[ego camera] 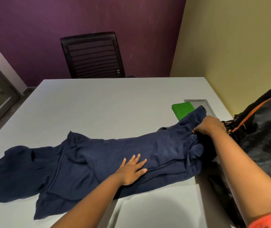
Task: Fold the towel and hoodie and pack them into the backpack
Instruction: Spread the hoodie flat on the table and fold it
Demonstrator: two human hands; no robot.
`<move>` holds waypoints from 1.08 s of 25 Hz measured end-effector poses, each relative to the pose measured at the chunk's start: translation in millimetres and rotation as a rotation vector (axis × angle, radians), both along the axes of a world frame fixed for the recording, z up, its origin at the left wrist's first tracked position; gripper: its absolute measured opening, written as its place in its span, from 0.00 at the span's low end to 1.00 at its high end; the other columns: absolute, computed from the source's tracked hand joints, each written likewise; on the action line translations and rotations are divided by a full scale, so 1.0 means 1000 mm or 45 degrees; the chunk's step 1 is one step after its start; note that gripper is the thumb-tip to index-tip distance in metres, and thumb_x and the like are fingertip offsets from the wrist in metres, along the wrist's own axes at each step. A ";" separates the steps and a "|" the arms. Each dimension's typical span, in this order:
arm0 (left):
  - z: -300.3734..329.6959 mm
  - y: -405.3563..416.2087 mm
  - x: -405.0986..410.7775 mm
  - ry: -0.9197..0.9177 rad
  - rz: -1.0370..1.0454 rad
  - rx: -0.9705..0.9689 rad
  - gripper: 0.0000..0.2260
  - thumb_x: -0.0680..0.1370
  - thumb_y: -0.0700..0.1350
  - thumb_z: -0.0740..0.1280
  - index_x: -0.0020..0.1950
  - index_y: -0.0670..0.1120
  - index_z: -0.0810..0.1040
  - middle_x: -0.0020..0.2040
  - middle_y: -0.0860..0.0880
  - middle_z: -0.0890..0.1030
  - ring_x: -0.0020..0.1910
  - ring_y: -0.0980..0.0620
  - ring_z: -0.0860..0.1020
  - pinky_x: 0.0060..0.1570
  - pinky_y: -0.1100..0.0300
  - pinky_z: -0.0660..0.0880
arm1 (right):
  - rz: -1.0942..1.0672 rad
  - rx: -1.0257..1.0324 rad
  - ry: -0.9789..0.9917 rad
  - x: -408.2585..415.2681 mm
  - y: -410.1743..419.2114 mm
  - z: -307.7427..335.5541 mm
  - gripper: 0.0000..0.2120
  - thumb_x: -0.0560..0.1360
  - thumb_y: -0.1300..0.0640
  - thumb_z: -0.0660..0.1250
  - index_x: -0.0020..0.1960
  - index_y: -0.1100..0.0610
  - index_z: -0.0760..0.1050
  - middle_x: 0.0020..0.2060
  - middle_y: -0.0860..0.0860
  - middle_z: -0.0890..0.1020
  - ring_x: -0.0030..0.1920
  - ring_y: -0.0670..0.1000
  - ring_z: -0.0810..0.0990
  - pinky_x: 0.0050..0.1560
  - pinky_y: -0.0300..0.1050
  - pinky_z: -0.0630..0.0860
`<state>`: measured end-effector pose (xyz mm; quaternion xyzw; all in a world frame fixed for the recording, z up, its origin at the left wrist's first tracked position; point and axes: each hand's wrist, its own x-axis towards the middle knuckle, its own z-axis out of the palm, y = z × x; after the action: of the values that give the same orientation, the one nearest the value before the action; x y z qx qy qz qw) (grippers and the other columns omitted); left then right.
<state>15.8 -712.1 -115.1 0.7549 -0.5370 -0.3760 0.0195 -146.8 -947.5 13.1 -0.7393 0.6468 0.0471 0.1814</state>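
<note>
The table (98,102) carried everything, with the backpack (263,129) at its right edge. The hoodie (85,162) lay stretched across the near half, hood to the left, bottom end against the backpack. It looked soft, limp and fairly light, likely to sag and slide out of its fold unless held flat. The towel (181,110), already folded, sat just beyond it. The left hand (132,170) pressed the middle of the hoodie with fingers straight and spread. The right hand (211,125) had fingers curled, pinching a bunch of cloth at the hoodie's bottom end, probably the best grip point.
</note>
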 end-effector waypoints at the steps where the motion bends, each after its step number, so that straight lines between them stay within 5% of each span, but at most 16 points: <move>1: 0.002 -0.001 0.000 0.094 0.045 -0.019 0.23 0.82 0.56 0.47 0.76 0.56 0.47 0.77 0.52 0.43 0.76 0.53 0.40 0.73 0.50 0.35 | 0.039 -0.018 0.018 0.005 0.005 0.004 0.27 0.68 0.53 0.73 0.63 0.63 0.71 0.60 0.61 0.77 0.61 0.61 0.76 0.54 0.49 0.74; 5: 0.010 0.001 0.006 0.422 0.322 -0.106 0.21 0.82 0.53 0.49 0.76 0.52 0.55 0.76 0.53 0.55 0.76 0.55 0.51 0.73 0.59 0.45 | 0.283 -0.021 0.004 0.039 0.046 0.017 0.18 0.71 0.53 0.70 0.55 0.64 0.76 0.54 0.60 0.80 0.56 0.60 0.78 0.45 0.46 0.72; 8: 0.005 0.010 0.016 0.603 0.595 -0.264 0.19 0.82 0.52 0.52 0.73 0.51 0.64 0.72 0.53 0.66 0.73 0.55 0.62 0.71 0.63 0.54 | 0.363 -0.130 -0.095 0.068 0.088 0.013 0.16 0.72 0.59 0.67 0.58 0.65 0.75 0.56 0.61 0.79 0.57 0.60 0.78 0.51 0.47 0.75; 12: -0.011 0.015 0.019 1.003 0.923 -0.352 0.22 0.82 0.53 0.45 0.73 0.48 0.62 0.68 0.47 0.71 0.70 0.53 0.66 0.74 0.55 0.53 | 0.628 -0.162 -0.111 0.105 0.140 -0.008 0.17 0.75 0.61 0.63 0.62 0.65 0.70 0.61 0.61 0.75 0.61 0.59 0.75 0.56 0.46 0.73; 15: -0.020 0.016 0.027 1.210 1.271 -0.443 0.29 0.80 0.60 0.42 0.72 0.45 0.65 0.66 0.39 0.73 0.66 0.44 0.71 0.72 0.50 0.60 | 0.771 -0.117 -0.079 0.122 0.165 -0.034 0.15 0.78 0.63 0.60 0.64 0.64 0.68 0.63 0.60 0.72 0.59 0.56 0.76 0.50 0.42 0.73; 18: -0.023 0.017 0.037 1.415 1.439 -0.443 0.32 0.78 0.64 0.43 0.70 0.44 0.66 0.64 0.36 0.74 0.65 0.39 0.72 0.70 0.47 0.64 | 0.889 0.002 -0.049 0.122 0.181 -0.054 0.14 0.79 0.65 0.57 0.64 0.64 0.68 0.63 0.60 0.72 0.60 0.56 0.75 0.55 0.42 0.71; 21: -0.014 0.016 0.034 1.274 1.419 -0.400 0.21 0.78 0.61 0.55 0.59 0.47 0.74 0.55 0.42 0.79 0.52 0.46 0.78 0.52 0.57 0.76 | 0.963 0.202 -0.129 0.113 0.180 -0.062 0.12 0.79 0.60 0.59 0.60 0.63 0.73 0.60 0.60 0.75 0.58 0.58 0.76 0.52 0.46 0.72; 23: -0.006 0.011 0.028 1.099 1.393 -0.424 0.16 0.75 0.56 0.66 0.51 0.45 0.76 0.51 0.43 0.80 0.46 0.49 0.78 0.40 0.60 0.75 | 0.790 0.249 -0.365 0.107 0.164 -0.062 0.12 0.78 0.58 0.59 0.57 0.60 0.77 0.57 0.56 0.79 0.57 0.55 0.77 0.51 0.44 0.72; 25: -0.002 0.004 0.026 0.956 1.410 -0.456 0.17 0.72 0.51 0.72 0.53 0.42 0.75 0.52 0.44 0.80 0.48 0.48 0.78 0.43 0.59 0.76 | 0.679 0.016 -0.412 0.098 0.140 -0.064 0.16 0.77 0.57 0.60 0.62 0.57 0.74 0.63 0.54 0.76 0.65 0.54 0.72 0.61 0.46 0.69; 27: 0.002 0.001 0.024 0.850 1.409 -0.486 0.17 0.71 0.45 0.73 0.55 0.44 0.71 0.55 0.44 0.78 0.51 0.48 0.77 0.49 0.57 0.75 | 0.738 -0.030 -0.143 0.083 0.123 -0.071 0.30 0.76 0.47 0.62 0.75 0.54 0.57 0.75 0.54 0.58 0.76 0.57 0.52 0.72 0.56 0.56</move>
<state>40.0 -710.9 -112.7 0.7454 -0.0933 -0.4222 0.5074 -63.3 -824.1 -57.4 -0.8967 0.3980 0.0486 0.1874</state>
